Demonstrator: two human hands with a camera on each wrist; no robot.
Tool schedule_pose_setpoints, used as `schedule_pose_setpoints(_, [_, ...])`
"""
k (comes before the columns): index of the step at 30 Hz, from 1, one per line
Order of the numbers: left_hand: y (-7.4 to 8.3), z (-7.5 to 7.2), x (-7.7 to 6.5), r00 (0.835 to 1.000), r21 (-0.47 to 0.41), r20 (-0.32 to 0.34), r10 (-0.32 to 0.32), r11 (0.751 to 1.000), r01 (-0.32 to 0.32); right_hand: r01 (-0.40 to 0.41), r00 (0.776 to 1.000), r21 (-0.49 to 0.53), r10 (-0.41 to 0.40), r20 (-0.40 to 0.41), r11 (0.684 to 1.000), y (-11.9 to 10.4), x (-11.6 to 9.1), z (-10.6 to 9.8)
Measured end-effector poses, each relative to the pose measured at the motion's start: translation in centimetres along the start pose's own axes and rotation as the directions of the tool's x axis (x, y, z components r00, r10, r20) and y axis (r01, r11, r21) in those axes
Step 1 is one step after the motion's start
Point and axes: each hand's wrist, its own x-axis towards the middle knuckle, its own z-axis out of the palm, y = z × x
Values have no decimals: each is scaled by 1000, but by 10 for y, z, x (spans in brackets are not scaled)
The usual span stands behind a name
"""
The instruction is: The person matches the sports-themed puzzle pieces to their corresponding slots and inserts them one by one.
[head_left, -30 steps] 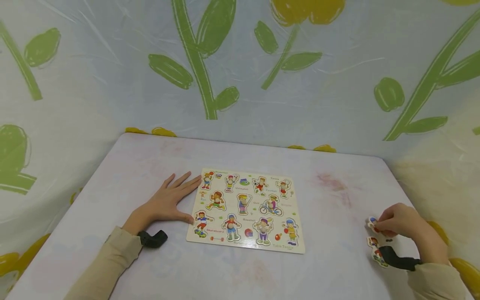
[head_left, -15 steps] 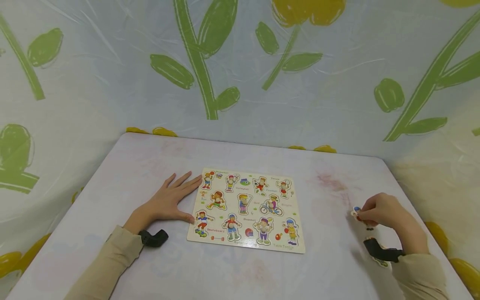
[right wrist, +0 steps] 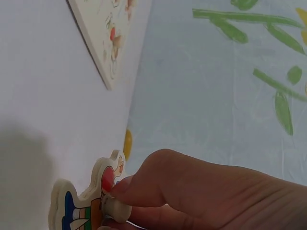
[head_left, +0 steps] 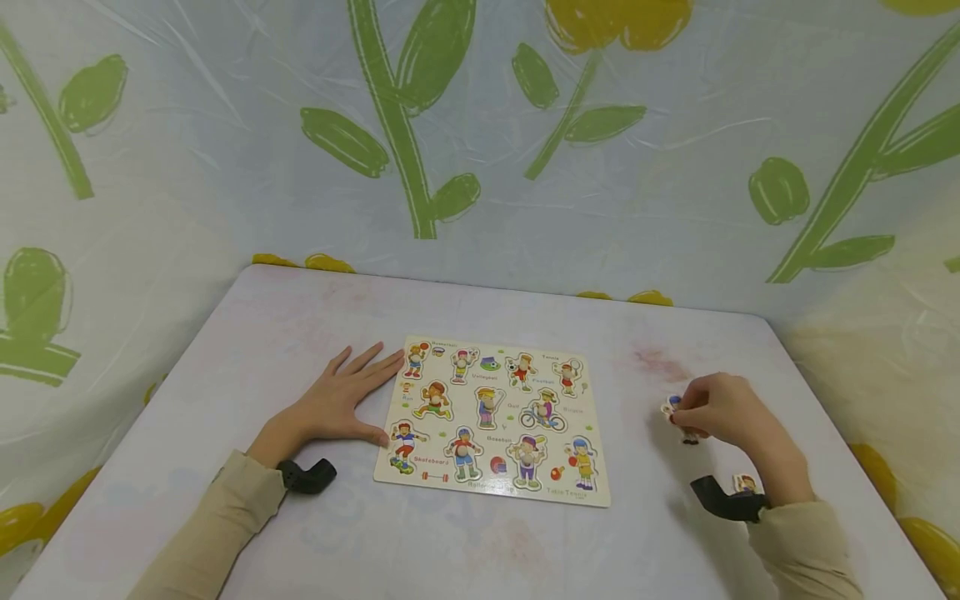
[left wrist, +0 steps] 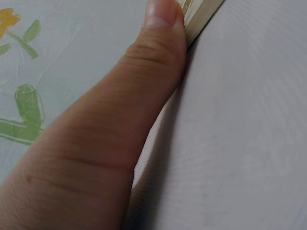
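A wooden peg puzzle board (head_left: pixel 470 477) with sports figures lies flat on the table. My left hand (head_left: pixel 333 404) rests with fingers spread at its left edge; in the left wrist view the thumb (left wrist: pixel 148 62) touches the board's side (left wrist: pixel 205 19). Right of the board, my right hand (head_left: pixel 727 412) pinches a cut-out figure puzzle piece (head_left: pixel 672 404) held above the table. In the right wrist view this piece (right wrist: pixel 69 211) is gripped by its round wooden knob (right wrist: pixel 119 209), between thumb and fingers. Many board figures carry similar knobs. A second piece (head_left: pixel 746 482) lies partly hidden beside the right wrist.
The white table (head_left: pixel 315 542) reaches out on all sides of the board. A floral-patterned curtain (head_left: pixel 480 250) stands behind and at both sides. A black camera mount (head_left: pixel 723 500) sits on the right wrist, another mount (head_left: pixel 309 477) on the left.
My right hand has lifted the puzzle piece from the right side and carried it left, nearer the board. The other piece stays behind on the table. The left hand and board have not moved.
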Motion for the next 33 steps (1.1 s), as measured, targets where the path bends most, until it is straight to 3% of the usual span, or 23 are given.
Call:
schedule_pose_setpoints(10, [1,-1,-2,1000,5,9,-15,1000,15,47,998,13,-46,-40,999,-37,2,12])
schedule_pose_setpoints(22, [1,-1,-1,1000,5,3,-13,1000,13,104,995,-2,-104,-12,995,-78,-1,28])
schedule_pose_setpoints(33, [1,0,0,1000,9,2,-8,1000,8,151,987,25,-153,51,988,-98,-1,50])
